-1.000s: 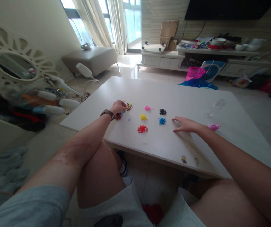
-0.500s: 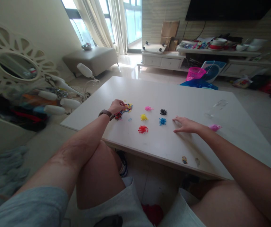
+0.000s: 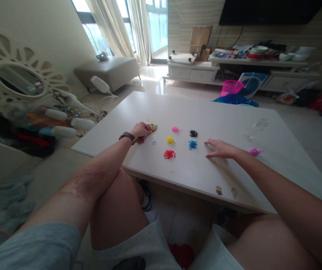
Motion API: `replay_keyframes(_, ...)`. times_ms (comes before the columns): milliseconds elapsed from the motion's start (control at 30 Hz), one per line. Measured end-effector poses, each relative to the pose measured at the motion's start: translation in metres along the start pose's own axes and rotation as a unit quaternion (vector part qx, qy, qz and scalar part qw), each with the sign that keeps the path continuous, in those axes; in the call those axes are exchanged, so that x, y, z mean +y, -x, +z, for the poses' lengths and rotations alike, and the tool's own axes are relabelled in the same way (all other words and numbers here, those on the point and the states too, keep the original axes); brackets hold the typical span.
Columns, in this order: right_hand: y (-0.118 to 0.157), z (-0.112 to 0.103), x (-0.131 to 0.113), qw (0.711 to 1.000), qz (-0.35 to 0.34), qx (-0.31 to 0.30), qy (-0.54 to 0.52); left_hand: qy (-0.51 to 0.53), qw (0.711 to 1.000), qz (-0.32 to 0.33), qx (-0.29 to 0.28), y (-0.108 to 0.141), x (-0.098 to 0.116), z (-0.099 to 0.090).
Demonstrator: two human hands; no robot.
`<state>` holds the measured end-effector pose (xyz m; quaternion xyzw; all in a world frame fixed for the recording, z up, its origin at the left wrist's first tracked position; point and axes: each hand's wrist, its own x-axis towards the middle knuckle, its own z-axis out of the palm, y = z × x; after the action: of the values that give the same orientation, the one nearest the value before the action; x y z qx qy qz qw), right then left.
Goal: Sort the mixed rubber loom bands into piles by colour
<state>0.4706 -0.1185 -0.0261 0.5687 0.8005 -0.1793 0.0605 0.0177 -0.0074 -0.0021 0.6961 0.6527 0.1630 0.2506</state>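
My left hand (image 3: 141, 129), a brown watch on its wrist, reaches into a mixed heap of small coloured rubber bands (image 3: 153, 128). Its fingertips are pinched together at the heap; what lies between them is hidden. Part of the heap (image 3: 140, 140) shows below the hand, and a single blue band (image 3: 154, 143) lies beside it. Sorted by colour are a pink pile (image 3: 175, 129), a yellow pile (image 3: 170, 140), a red pile (image 3: 169, 154), a black pile (image 3: 194, 133) and a blue pile (image 3: 192, 144). My right hand (image 3: 219, 148) rests open on the table, right of the blue pile, fingers apart and holding nothing.
The white table (image 3: 175, 103) carries a clear plastic container (image 3: 256, 129) and a pink object (image 3: 255, 151) at the right. Near its front edge are a small cartoon figure (image 3: 218, 190) and a little clear item (image 3: 234, 192). A lamp (image 3: 100, 84) stands off the left corner.
My left hand has shifted slightly down and right over the mixed heap, its fingers still pinched. The right hand stays in place.
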Motion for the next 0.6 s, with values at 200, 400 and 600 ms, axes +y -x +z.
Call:
replay_keyframes(200, -0.0011, 0.0018, 0.0023, 1.0, -0.004, 0.002, -0.009, -0.006, 1.0, -0.02, -0.011, 0.0012, 0.0045, 0.0006)
replay_keyframes(400, -0.0013, 0.0017, 0.0006, 1.0, -0.006, 0.003, -0.012, 0.008, 1.0, 0.016, -0.013, 0.0032, 0.0055, -0.0062)
replay_keyframes(600, -0.0018, 0.0016, 0.0007, 1.0, -0.002, 0.001, 0.001, 0.018, 0.999, 0.034, -0.025, 0.0041, 0.0031, -0.0075)
